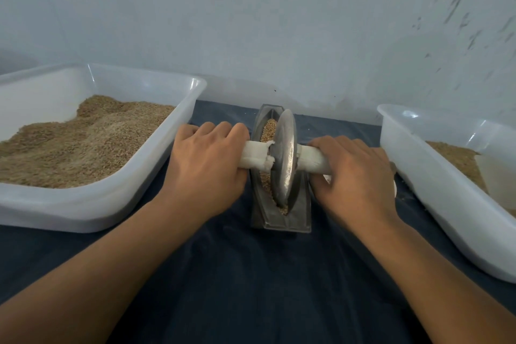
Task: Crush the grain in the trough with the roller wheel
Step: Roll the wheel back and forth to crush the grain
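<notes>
A narrow metal trough lies lengthwise on the dark cloth, straight ahead of me. Tan grain fills its groove. A metal roller wheel stands on edge in the groove, about midway along it. A white-wrapped axle handle sticks out on each side of the wheel. My left hand grips the left handle. My right hand grips the right handle, fingers curled over it.
A large white plastic tub heaped with tan grain stands to the left. Another white tub holding some grain stands to the right. A pale wall rises just behind the trough. Dark blue cloth covers the table.
</notes>
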Demonstrator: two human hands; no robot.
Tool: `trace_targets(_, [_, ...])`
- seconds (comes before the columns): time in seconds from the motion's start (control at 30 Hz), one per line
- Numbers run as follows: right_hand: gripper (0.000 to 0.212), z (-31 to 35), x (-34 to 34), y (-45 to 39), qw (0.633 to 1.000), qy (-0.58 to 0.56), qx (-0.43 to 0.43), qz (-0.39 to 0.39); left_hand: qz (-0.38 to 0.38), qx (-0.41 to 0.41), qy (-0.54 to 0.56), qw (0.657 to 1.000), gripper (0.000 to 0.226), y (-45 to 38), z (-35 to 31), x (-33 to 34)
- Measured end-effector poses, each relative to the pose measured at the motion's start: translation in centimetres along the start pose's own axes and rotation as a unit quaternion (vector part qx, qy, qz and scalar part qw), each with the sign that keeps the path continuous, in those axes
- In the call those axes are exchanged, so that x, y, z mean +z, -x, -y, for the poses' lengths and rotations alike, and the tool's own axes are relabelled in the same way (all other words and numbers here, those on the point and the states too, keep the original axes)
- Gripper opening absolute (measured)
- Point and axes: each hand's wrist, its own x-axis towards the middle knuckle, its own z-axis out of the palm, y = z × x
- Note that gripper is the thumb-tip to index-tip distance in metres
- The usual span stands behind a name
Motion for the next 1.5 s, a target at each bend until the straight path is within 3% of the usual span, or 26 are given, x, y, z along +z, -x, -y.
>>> trace_targets(0.43, [0.033,-0.2,0.4,-0.1,1.0,-0.004,0.001,0.004,0.0,0.017,-0.017,1.0,0.024,-0.1,0.2,0.4])
trace_targets(0.73, [0.027,-1.6,2.4,-1.4,0.997,0.021,-0.003,0.068,0.027,0.047,-0.101,0.993,0.034,-2.5,0.3,1.8])
trace_targets(1.03, [0.019,-2.0,4.3,-5.2,0.99,0.096,-0.02,0.103,0.08,0.012,-0.078,0.994,0.039,-4.4,1.5,4.4])
trace_targets(1.23, [0.016,-3.4,6.1,-7.9,0.978,0.088,0.037,0.187,0.052,0.009,-0.11,0.993,0.037,-6.8,1.2,5.9])
trace_targets(1.5, [0.016,-4.0,6.8,-12.0,0.944,0.079,0.055,0.314,0.049,-0.01,-0.103,0.993,0.017,-9.4,1.7,7.4])
